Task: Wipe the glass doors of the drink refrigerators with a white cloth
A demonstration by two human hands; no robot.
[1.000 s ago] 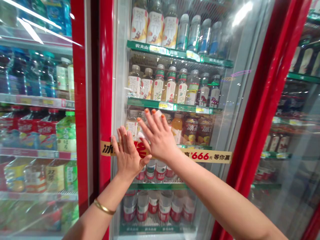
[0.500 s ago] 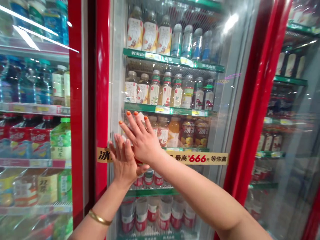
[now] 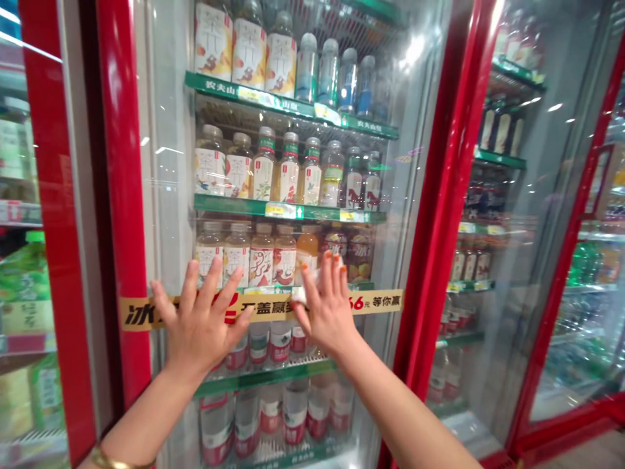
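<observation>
My left hand (image 3: pixel 199 329), fingers spread and holding nothing, is at the glass door (image 3: pixel 170 117) of a red-framed drinks fridge. It overlaps the left part of a tan printed strip (image 3: pixel 263 309) across the glass. Farther right, my right hand (image 3: pixel 332 312) lies fairly flat against the door, over the strip's right half. A crumpled white tissue (image 3: pixel 299 295) sticks out between its thumb and fingers, pressed toward the glass; most of it is hidden behind the hand. Behind the door, rows of bottles (image 3: pixel 263 166) stand on green-edged shelves.
The door's red frame (image 3: pixel 124 195) runs up on the left, and another red post (image 3: pixel 434 247) on the right. Neighbouring fridges hold more drinks, including green-labelled bottles (image 3: pixel 27 280) at left. Bright ceiling lights reflect in the glass.
My hands, crossed close together half a second ago, are now apart. The right hand has moved right and down with the tissue; the left has spread its fingers. The view has shifted right.
</observation>
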